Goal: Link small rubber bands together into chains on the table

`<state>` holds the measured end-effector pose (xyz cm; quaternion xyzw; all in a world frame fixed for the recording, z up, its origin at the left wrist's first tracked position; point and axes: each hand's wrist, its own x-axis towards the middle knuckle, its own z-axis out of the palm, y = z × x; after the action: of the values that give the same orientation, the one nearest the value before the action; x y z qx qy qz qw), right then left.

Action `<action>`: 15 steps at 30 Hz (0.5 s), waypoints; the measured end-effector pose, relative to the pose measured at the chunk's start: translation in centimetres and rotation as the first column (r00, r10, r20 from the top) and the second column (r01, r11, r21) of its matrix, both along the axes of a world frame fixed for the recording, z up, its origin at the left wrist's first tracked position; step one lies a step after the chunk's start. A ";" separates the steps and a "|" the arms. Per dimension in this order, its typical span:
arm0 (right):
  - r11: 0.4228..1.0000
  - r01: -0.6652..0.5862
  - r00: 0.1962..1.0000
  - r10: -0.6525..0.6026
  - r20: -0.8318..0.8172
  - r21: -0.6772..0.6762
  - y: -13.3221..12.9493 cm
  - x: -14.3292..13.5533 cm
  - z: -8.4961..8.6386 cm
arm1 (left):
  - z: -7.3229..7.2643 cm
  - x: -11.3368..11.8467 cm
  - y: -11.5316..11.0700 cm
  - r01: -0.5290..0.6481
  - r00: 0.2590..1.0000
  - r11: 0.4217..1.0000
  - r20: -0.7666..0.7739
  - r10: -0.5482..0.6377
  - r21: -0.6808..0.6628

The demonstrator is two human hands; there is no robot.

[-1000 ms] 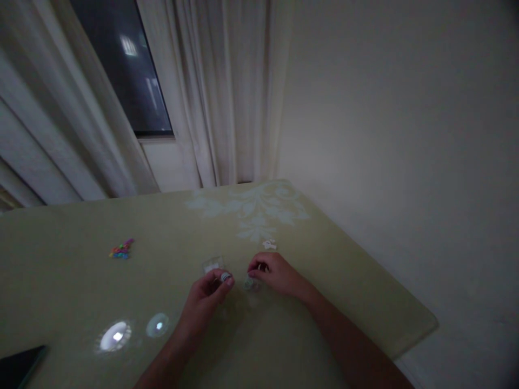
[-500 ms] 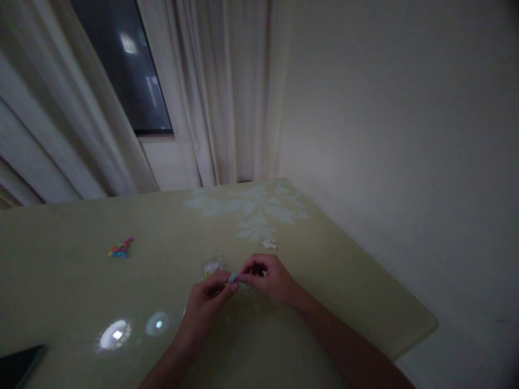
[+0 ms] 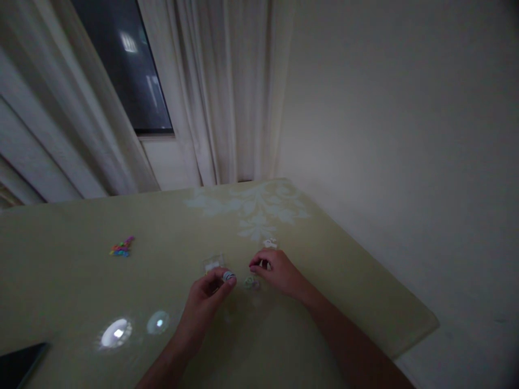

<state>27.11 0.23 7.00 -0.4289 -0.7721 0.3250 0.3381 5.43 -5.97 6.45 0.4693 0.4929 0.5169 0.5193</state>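
Note:
Between the thumb and fingers of my left hand is a small rounded bundle with pale and dark stripes, like wound bands; its exact kind is too small to tell. My right hand hovers to the right of it, apart from the bundle, thumb and index finger pinched together; whatever they hold, if anything, is too small to make out. Below those fingertips a little pile of pale green and whitish pieces lies on the table. A clear small box with something white and yellow in it sits behind my left fingers, partly covered.
Small white pieces lie beyond my right hand. A cluster of bright multicoloured pieces rests farther left on the glossy table. A dark flat object juts in at lower left. Curtains and a wall border the table.
My right hand has drawn away from the striped bundle, to the right and slightly up. My left hand keeps the bundle, and the pale pile between the hands now shows more fully.

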 end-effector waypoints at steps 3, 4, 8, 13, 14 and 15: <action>1.000 0.002 0.996 -0.005 0.093 0.031 0.3 0.4 -0.2 | -0.4 -0.2 0.1 0.021 1.000 1.000 -0.007 -0.021 0.005; 0.999 0.008 0.995 -0.011 0.098 0.031 0.3 0.5 -0.2 | -0.5 -0.3 0.2 0.030 1.000 1.000 -0.004 -0.030 0.003; 0.998 -0.019 0.999 0.017 -0.032 -0.066 -0.3 0.0 0.5 | -1.0 -0.4 0.4 0.029 1.000 1.000 0.003 -0.029 -0.011; 0.965 -0.177 0.961 0.127 -0.247 -0.195 -1.7 -1.2 1.4 | -0.2 0.0 0.3 0.069 0.998 0.997 -0.013 -0.068 0.046; 0.967 -0.179 0.958 0.131 -0.254 -0.181 -1.8 -1.3 1.5 | 0.0 0.1 0.3 0.092 0.996 0.994 -0.017 -0.091 0.056; 0.970 -0.178 0.957 0.131 -0.258 -0.168 -1.9 -1.4 1.5 | 0.3 0.1 0.2 0.116 0.993 0.991 -0.020 -0.115 0.062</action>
<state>25.73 -1.66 8.46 -0.3538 -0.7214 0.4728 0.3617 5.57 -5.78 6.71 0.5173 0.4527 0.4974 0.5292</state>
